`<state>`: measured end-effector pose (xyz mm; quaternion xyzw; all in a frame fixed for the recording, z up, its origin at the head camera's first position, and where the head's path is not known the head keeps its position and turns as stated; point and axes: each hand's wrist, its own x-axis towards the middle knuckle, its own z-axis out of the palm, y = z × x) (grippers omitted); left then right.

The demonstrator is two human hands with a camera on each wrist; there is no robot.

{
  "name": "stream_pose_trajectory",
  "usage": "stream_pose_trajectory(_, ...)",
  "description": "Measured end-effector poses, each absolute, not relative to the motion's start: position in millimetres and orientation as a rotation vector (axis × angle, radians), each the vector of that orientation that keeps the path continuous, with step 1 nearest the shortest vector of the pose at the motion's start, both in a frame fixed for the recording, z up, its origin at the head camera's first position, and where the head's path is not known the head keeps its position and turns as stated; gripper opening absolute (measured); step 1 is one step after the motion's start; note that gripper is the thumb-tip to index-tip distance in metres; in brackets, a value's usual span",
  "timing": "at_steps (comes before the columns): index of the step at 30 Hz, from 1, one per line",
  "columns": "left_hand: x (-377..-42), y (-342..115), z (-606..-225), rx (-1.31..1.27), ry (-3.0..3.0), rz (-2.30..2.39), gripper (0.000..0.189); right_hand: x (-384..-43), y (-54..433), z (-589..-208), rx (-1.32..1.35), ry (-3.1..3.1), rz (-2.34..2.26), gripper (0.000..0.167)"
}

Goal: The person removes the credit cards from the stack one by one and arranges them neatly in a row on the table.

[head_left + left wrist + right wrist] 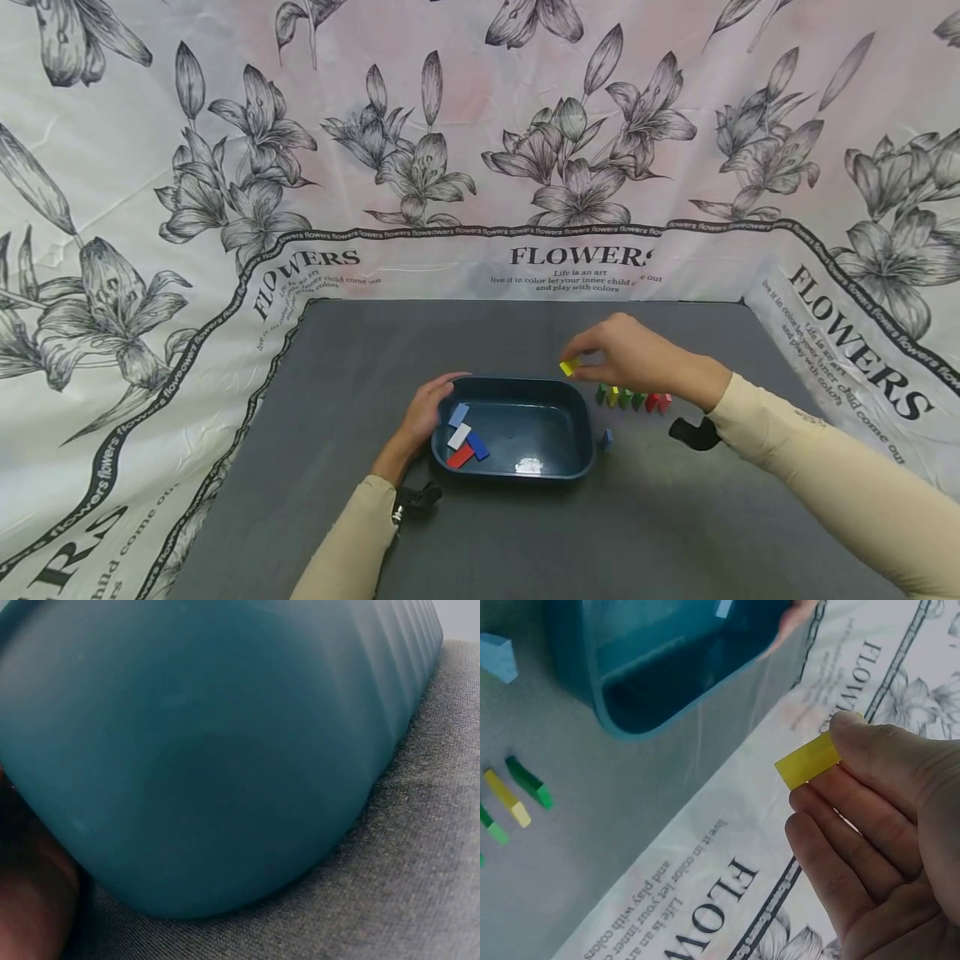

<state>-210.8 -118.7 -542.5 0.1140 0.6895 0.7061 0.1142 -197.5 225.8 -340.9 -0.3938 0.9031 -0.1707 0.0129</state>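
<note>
My right hand (626,357) pinches a yellow domino block (810,761) between thumb and fingers, raised beyond the right back corner of a teal plastic bin (512,476). At the bin's left side, my left hand (426,408) rests against the wall and rim; the left wrist view is mostly filled by that wall. Inside the bin, at its left end, lie a light blue block (458,415), a white block (460,437), a dark blue block (477,445) and a red block (461,456). Below the right hand, a row of upright green, yellow and red blocks (637,402) stands on the table.
One light blue block (607,439) stands alone just right of the bin. The grey table (360,342) is bordered at the back and sides by a white cloth (442,267) printed with flowers and lettering.
</note>
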Motion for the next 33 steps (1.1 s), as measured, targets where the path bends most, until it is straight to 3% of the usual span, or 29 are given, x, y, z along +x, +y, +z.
stream_pose_trajectory(33, -210.0, -119.8, -541.6, 0.357, 2.125, 1.993, 0.045, -155.9, 304.6, -353.4, -0.777, 3.152, -0.823, 0.026)
